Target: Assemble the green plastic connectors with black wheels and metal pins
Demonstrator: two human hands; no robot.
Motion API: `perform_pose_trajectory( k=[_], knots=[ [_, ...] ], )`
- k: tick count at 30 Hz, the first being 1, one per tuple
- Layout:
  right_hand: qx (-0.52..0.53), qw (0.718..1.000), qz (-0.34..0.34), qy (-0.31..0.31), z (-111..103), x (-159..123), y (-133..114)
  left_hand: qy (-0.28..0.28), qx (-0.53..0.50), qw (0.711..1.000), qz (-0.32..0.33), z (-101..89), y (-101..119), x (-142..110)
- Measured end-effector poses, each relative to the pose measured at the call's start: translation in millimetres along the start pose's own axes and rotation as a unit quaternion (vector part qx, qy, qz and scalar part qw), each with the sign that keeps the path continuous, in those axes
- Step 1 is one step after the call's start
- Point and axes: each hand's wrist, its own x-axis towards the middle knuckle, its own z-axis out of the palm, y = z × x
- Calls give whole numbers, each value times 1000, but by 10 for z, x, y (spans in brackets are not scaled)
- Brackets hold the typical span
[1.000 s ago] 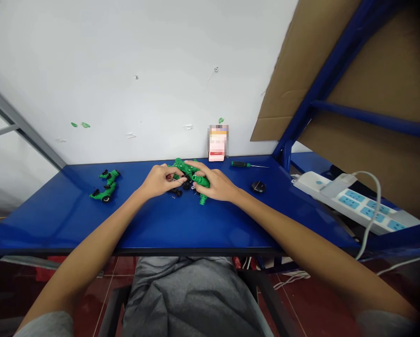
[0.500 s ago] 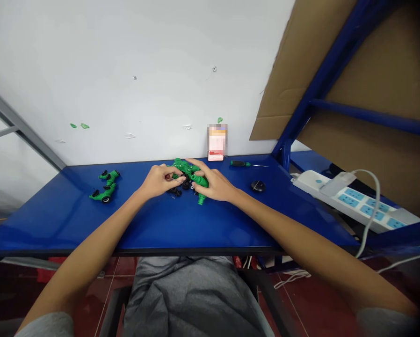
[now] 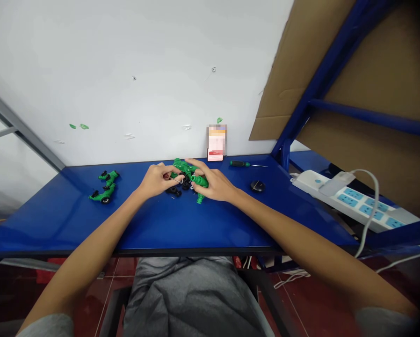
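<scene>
Pinching a small part [image 3: 166,176] in left fingers [image 3: 171,171], right fingers [image 3: 198,164] clenching a green piece [image 3: 199,180]; two wheeled toys [image 3: 106,191] done, black wheels [image 3: 173,190] left.

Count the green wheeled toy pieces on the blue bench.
2 clearly: the rear piece and the front piece, both beyond the left hand. The green parts under the right hand may hide more.
</scene>
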Motion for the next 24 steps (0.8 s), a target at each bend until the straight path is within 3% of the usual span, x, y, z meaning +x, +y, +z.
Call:
perform_pose_trajectory(
  k=[4, 24],
  knots=[
    [-22, 999, -8, -32, -11, 14, 14, -11, 6, 1000, 9, -1, -6, -3],
    [-25, 998, 18, -47, -41, 33, 0, -15, 13, 1000, 13, 25, -37, -14]
  ],
)
